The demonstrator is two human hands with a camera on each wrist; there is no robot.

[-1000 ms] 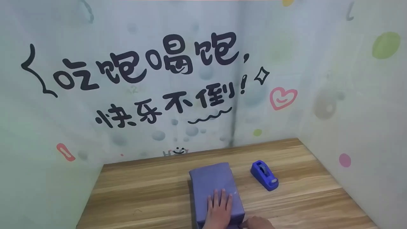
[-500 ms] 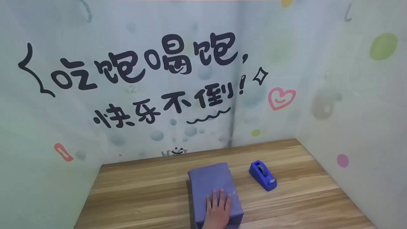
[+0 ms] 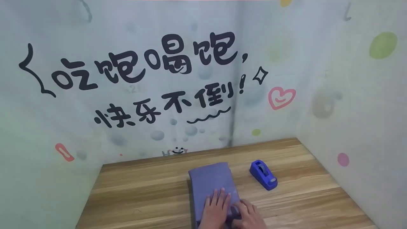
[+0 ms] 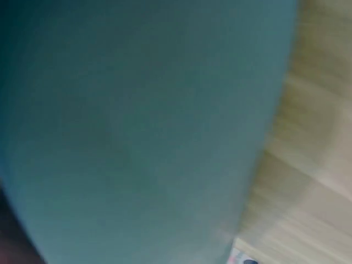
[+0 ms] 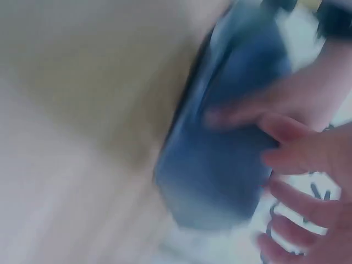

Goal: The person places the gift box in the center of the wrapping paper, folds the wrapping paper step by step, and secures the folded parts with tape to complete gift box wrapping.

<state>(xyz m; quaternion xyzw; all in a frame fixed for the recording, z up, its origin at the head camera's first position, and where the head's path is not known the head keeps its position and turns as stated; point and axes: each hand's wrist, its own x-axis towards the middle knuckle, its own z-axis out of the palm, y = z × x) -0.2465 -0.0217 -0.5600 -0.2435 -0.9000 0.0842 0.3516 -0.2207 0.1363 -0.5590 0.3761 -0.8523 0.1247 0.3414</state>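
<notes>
A box wrapped in purple-blue paper (image 3: 211,178) lies lengthwise on the wooden table. My left hand (image 3: 215,210) rests flat on its top near the close end, fingers straight and slightly spread. At the box's near right corner is my right hand (image 3: 249,214), its fingers bent loosely over the edge. In the right wrist view, the fingers of that right hand (image 5: 302,203) are apart and loosely bent beside the blurred box (image 5: 220,170), with the left hand's thumb lying across the box. The wrapped surface (image 4: 148,132) fills most of the left wrist view, out of focus.
A blue tape dispenser (image 3: 264,175) stands on the table (image 3: 143,190) to the right of the box. Pale printed curtains (image 3: 152,73) with dark lettering enclose the back and both sides.
My right hand was low at the box's near corner, dropped out of the head view, and is now back, higher along the right edge. The left hand stays on top.
</notes>
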